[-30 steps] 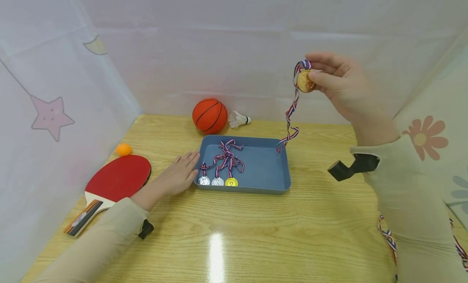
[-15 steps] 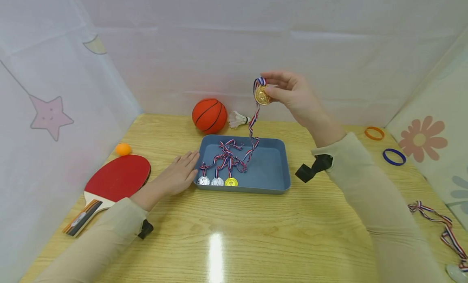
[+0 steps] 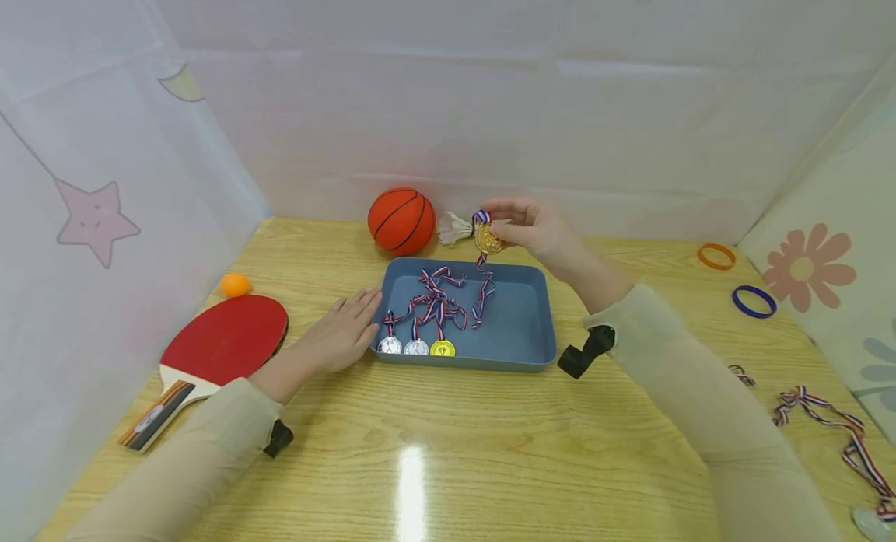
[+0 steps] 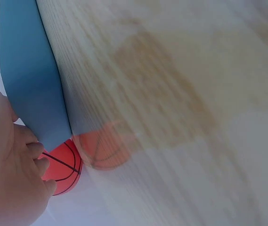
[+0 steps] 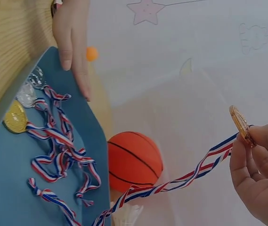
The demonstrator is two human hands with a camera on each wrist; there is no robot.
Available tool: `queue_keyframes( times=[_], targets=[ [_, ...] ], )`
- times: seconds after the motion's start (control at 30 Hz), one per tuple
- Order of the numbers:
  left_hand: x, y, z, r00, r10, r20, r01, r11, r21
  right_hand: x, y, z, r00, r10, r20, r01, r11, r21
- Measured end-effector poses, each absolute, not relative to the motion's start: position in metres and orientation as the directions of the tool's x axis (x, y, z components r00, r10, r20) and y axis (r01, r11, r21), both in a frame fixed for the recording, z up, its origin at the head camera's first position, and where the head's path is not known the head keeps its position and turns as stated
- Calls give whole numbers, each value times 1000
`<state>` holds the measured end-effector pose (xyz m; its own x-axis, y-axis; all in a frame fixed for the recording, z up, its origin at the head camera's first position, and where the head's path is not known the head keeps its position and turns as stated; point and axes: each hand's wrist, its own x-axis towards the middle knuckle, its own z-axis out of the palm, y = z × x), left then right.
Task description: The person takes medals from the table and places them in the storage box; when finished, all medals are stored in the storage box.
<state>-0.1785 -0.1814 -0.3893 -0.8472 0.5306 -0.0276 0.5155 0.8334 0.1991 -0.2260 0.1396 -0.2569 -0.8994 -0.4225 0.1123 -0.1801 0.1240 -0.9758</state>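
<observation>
My right hand (image 3: 535, 232) pinches a gold medal (image 3: 488, 238) above the back of a blue-grey tray (image 3: 518, 362). The medal's red, white and blue ribbon (image 5: 171, 184) hangs down into the tray. Straight-fingered, my left hand (image 3: 343, 333) rests against the tray's left side. Inside the tray, along its front left, two silver medals (image 3: 390, 345) and another gold medal (image 3: 442, 347) lie in a row. Their ribbons (image 3: 435, 301) trail back in a tangle.
Behind the tray are a small basketball (image 3: 401, 222) and a shuttlecock (image 3: 455, 229). At the left lie a red table tennis bat (image 3: 227, 340) and an orange ball (image 3: 235, 284). Orange (image 3: 716, 255) and blue wristbands (image 3: 754, 301) and a ribboned medal (image 3: 871, 522) lie at the right.
My right hand has carried the gold medal left and then down towards the tray, and more of its ribbon now lies over the tray. The left hand has stayed in place.
</observation>
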Motion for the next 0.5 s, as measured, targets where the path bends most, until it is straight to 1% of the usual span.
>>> queue_keyframes(
  times=[0.27, 0.5],
  targets=[
    [-177, -181, -389, -844, 535, -14, 523, 830, 192, -220, 142, -298, -888, -458, -25, -115, 273, -955],
    [-178, -181, -389, -842, 539, -15, 528, 830, 183, -212, 143, -336, -861, -501, -89, -88, 318, -944]
  ],
)
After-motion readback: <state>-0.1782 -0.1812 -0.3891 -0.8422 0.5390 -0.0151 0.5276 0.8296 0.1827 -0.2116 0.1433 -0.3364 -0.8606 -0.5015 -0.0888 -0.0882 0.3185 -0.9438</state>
